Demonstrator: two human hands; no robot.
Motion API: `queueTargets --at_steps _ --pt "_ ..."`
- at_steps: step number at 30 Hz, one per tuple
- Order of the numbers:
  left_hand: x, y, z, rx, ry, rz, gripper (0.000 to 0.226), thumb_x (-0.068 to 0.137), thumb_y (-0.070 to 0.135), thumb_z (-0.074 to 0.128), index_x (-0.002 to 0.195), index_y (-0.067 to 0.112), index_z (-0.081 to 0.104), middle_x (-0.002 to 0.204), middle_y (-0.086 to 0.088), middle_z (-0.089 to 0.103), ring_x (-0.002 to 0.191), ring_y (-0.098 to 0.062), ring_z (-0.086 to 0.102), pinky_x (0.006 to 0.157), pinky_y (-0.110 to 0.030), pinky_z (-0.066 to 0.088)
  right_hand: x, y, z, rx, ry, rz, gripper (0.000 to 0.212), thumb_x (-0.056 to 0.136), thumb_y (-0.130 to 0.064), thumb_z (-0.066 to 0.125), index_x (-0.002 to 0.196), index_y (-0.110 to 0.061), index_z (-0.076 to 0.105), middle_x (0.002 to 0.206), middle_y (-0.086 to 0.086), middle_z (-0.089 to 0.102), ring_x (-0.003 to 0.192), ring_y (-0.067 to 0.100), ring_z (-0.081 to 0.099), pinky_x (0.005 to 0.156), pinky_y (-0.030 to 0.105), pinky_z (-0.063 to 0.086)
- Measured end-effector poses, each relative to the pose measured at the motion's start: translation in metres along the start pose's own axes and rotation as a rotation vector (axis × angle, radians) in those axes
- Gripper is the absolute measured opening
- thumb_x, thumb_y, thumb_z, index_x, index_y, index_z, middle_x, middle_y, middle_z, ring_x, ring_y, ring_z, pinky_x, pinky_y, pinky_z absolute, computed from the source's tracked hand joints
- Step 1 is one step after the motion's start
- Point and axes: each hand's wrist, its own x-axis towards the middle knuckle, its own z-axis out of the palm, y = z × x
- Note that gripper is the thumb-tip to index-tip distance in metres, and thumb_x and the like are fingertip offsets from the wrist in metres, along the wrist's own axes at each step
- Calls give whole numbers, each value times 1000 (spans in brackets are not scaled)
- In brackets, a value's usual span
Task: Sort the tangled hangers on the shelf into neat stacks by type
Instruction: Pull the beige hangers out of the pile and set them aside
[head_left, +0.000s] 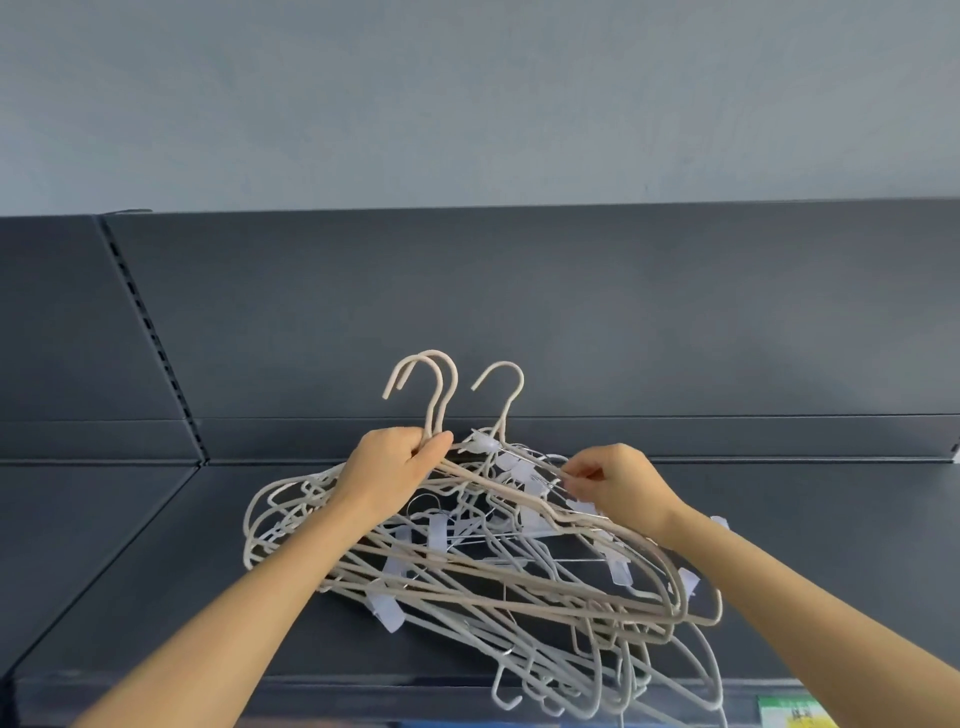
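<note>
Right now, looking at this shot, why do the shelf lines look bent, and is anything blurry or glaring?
Head view: the wide lens slightly bends the lines of the shelf and stretches the forearms toward the bottom corners. The light is soft and even, with no glare and only faint shadow under the hanger pile. The left hand and right hand are fairly sharp. The yellow-green label is too blurred to read.

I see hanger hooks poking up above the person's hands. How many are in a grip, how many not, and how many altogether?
Hooks gripped by the left hand: 2
Lone hook beside them, ungripped: 1
Total: 3
The heap below is too tangled to count; the right hand pinches a clip hanger in it.
</note>
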Motion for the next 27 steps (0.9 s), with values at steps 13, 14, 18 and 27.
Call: queueTargets --at_steps 13,14,18,27 --pt "6 27 12 -107 65 -49 34 90 25 53 76 -4 64 70 -21 65 57 -29 53 57 -38 45 -18 8 -34 257 -60 99 10 87 -8 63 85 -10 72 73 16 69 51 10 53 52 18 48" --pt "6 31 14 -117 74 -47 35 91 25 53 75 -4 62 70 -22 65 54 -26 49 55 -36 43 -18 8 -35 280 -60 101 9 87 -9 63 85 -10 72 72 17 68 52 12 52 52 19 47" --pt "9 41 17 -132 92 -36 40 92 30 51 73 -4 57 54 -11 51 50 -15 40 53 -32 36 -19 13 -40 365 -26 129 9 85 -8 65 84 -10 74 59 11 63 51 15 51 56 25 49" --pt "7 53 20 -50 172 11 28 96 24 46 117 12 59 56 8 41 53 -12 45 52 -26 38 -10 14 -51 334 1 99 10 86 -6 64 86 -8 74 57 6 65 43 5 56 50 16 49"
